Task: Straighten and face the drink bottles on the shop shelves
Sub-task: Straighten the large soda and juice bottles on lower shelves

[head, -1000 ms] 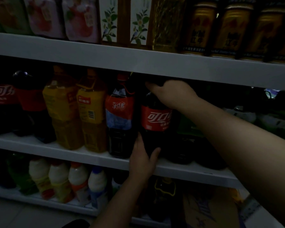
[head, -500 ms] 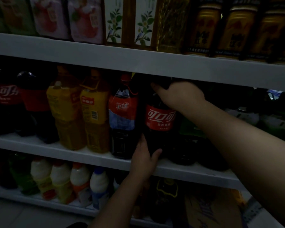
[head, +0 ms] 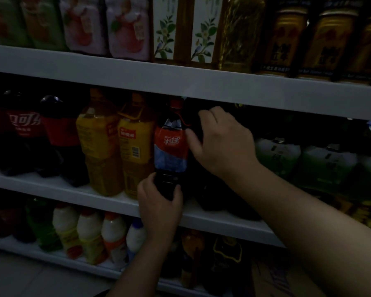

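Both hands are working at the middle shelf (head: 51, 186). My left hand (head: 160, 203) is clamping the dark base of the red-and-blue-labelled bottle (head: 171, 151), which is rising straight above that hand, long axis vertical, cap up, label facing me. My right hand (head: 222, 144) is sitting just right of it, thumb touching the label edge. Its fingers are curling over a dark bottle (head: 204, 189), though I cannot tell if they are gripping. Any facing is probably coming from my nearer left hand.

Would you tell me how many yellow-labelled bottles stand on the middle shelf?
2: left yellow-labelled bottle, right yellow-labelled bottle beside it, both left of the red-and-blue-labelled bottle; more may hide behind them.
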`<state>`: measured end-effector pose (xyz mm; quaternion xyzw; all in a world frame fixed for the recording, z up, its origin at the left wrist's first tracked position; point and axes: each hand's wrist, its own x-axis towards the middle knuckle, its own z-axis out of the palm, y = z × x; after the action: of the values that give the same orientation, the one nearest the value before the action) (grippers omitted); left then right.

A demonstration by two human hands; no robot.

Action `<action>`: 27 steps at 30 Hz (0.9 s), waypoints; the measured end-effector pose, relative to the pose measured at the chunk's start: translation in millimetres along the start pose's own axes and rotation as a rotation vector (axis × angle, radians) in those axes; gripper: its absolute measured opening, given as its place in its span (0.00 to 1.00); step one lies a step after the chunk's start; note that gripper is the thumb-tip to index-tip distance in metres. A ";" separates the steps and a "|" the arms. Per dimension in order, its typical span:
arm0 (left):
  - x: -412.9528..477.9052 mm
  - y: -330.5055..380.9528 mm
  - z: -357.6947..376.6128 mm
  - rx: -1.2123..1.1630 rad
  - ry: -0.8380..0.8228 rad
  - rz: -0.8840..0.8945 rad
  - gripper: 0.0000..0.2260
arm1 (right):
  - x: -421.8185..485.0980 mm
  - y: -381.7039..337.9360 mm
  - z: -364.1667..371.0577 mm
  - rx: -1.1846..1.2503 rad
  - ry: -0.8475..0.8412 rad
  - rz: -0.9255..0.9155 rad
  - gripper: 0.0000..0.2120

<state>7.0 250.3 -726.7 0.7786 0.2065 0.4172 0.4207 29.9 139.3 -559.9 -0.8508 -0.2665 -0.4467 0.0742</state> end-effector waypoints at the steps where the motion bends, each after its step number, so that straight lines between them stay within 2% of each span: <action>1: 0.1 2.0 1.7 0.015 -0.018 -0.010 0.30 | 8.7 -8.8 4.9 0.028 -0.037 0.037 0.22; 4: -6.3 11.9 9.4 0.040 -0.083 -0.055 0.40 | 33.8 -27.3 25.8 0.055 -0.152 0.134 0.30; 7: -13.1 24.0 17.2 0.013 -0.101 -0.151 0.42 | 49.8 -37.4 40.0 -0.021 -0.250 0.172 0.37; 12: -25.5 29.2 21.3 0.042 -0.124 -0.136 0.40 | 64.2 -32.3 42.1 -0.012 -0.351 0.141 0.26; 20: -14.5 -12.8 18.0 -0.121 -0.213 0.087 0.30 | 77.7 -20.9 36.8 0.206 -0.623 0.083 0.17; 27: -13.4 -17.9 37.0 0.018 -0.036 0.170 0.28 | 85.7 -14.3 29.7 0.244 -0.781 0.080 0.16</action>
<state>30.4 233.4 -758.9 0.8045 0.1357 0.4354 0.3806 83.2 195.4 -510.5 -0.9511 -0.2924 -0.0517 0.0852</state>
